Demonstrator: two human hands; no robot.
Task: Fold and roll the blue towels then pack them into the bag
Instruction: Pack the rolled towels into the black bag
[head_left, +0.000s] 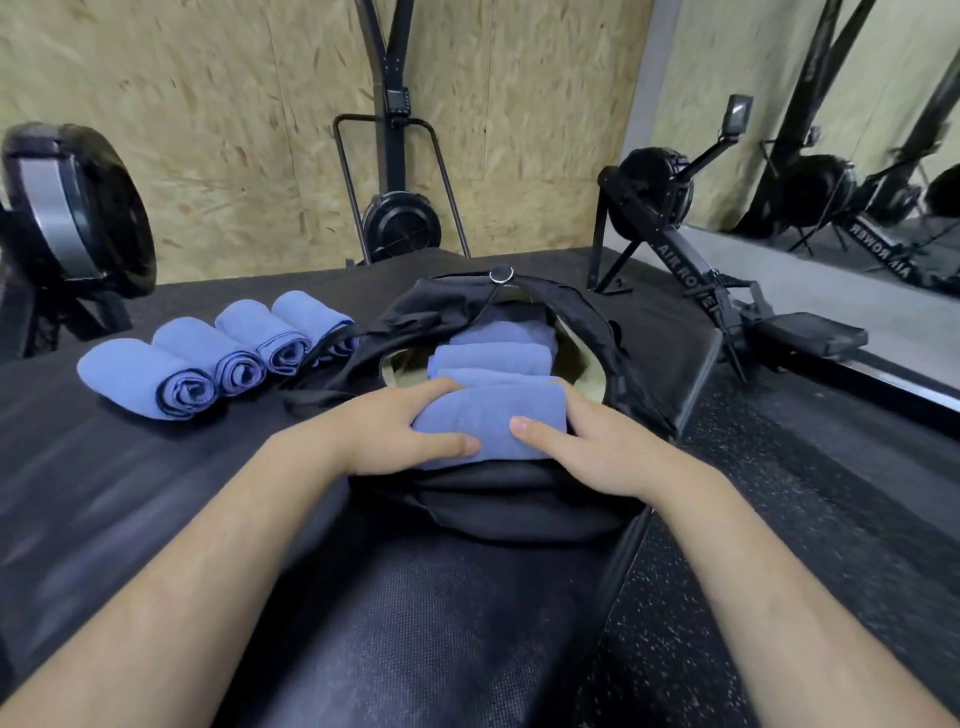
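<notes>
Black gym mat (156, 467): with left hand (384, 431) and right hand (597, 447) clasping rolled towel (493, 421), press snugly into bag (519, 509) beside packed rolls (493, 353).

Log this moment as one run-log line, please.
both hands lowering rolled towel | black bag open | four rolls waiting

You have eight rolled blue towels: four on the mat (156, 483), four in the one black bag (519, 512), under two hands.

A: Where is free room seen?
B: On the black mat (130, 467) near the four rolled towels (218, 358).
A: And the bag (613, 332) opening?
B: It is nearly filled by packed towels (498, 353).
</notes>
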